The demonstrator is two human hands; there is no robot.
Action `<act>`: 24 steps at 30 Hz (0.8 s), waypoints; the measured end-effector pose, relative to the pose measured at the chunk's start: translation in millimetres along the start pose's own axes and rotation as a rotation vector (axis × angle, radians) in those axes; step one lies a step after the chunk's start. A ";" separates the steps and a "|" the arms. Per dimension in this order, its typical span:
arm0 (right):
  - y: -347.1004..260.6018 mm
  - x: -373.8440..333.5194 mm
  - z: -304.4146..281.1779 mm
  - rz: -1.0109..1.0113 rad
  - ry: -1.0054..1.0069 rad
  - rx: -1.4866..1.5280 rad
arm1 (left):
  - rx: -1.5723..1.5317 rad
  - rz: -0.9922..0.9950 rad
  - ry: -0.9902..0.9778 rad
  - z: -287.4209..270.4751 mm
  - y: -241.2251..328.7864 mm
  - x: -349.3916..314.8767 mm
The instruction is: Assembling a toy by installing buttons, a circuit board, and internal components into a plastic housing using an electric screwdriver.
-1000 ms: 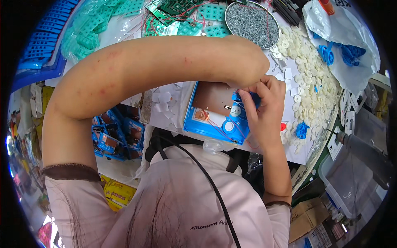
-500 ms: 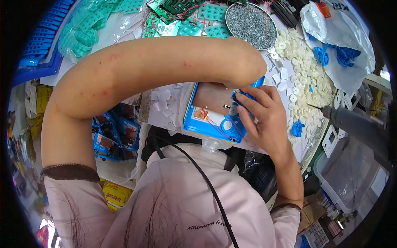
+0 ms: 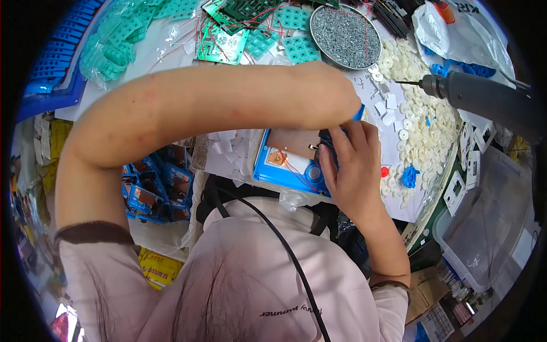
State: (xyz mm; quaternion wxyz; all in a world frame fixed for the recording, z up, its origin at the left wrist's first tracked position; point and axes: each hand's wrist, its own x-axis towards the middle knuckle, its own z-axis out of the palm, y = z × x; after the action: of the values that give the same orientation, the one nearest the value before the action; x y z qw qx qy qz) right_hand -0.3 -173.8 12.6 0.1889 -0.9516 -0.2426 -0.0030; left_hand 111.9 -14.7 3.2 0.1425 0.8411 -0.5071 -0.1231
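blue casing (image 3: pixel 282 171) apparently under right hand (image 3: pixel 350 168)

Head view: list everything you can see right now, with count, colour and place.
blue housing: one, brown board inside, table front edge
round tray of screws: one, grey, far side
white buttons: heap, cream, right of housing
green circuit boards: several, red wires, far side
teal keypads: several, beside the boards
electric screwdriver: one, grey, coming in from the right
blue parts bin: one, below table, left
clear tub: one, lower right
left hand: hidden behind its own forearm, near the housing
right hand: fingers on the housing
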 end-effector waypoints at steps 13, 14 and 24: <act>94.3 -225.8 -63.2 0.819 0.625 -0.082 | -0.094 -0.035 0.268 16.3 4.4 -40.6; 114.3 -262.8 -71.6 0.952 0.602 -0.253 | -0.090 -0.025 0.319 16.1 6.6 -43.4; 199.3 -439.7 -56.9 1.729 0.490 -0.412 | -0.126 -0.030 0.396 24.0 20.5 -36.8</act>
State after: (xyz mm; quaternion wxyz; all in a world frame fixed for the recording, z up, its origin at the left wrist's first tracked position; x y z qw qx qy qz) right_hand -291.1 -558.4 -48.8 -0.0017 -0.7891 0.6051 -0.1055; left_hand 69.9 6.1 -9.3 0.2898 0.8457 -0.4481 0.0110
